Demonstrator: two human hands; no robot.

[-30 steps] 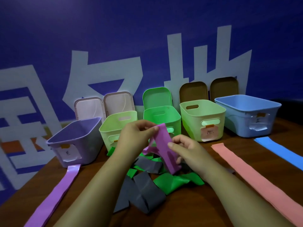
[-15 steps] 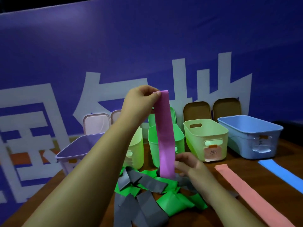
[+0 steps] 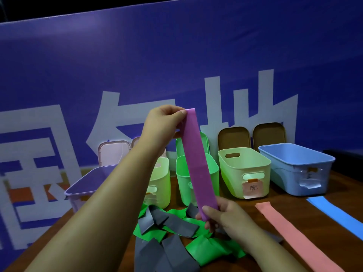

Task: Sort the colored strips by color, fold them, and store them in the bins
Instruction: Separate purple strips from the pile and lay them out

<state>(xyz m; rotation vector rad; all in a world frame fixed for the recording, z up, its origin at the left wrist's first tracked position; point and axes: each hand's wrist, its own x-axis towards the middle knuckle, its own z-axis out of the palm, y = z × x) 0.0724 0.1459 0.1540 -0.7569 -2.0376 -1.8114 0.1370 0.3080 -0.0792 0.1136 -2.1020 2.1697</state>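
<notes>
- The top end of the purple strip [image 3: 198, 163] is pinched between thumb and fingers of the left hand [image 3: 165, 122], held high in front of the bins.
- The bottom end is clamped by the right hand [image 3: 225, 214], thumb on the front face, low over the pile.
- The strip is now drawn out to full length between the two hands, straight and clear of the counter [image 3: 284, 197]; a second ago it was bunched low between both hands, just above the heap.
- Against half a second ago, little is altered: the left hand is kept up, and the lower end is gripped more firmly by the right.
- By the look of it, this piece has been separated and smoothed, so folding is what comes next; nothing is folded or stored yet.
- Below, the grey and green strips [image 3: 176, 232] are left tangled together, unsorted.
- A pink strip [image 3: 290, 232] and a blue strip [image 3: 334, 211] are laid flat on the right, apart from each other.
- The purple bin [image 3: 92, 179] stands far left, the likely home for this strip; its contents are hidden by the arm and dim light, so that cannot be told.
- The green bin [image 3: 184, 183] is partly covered by the hanging strip.
</notes>
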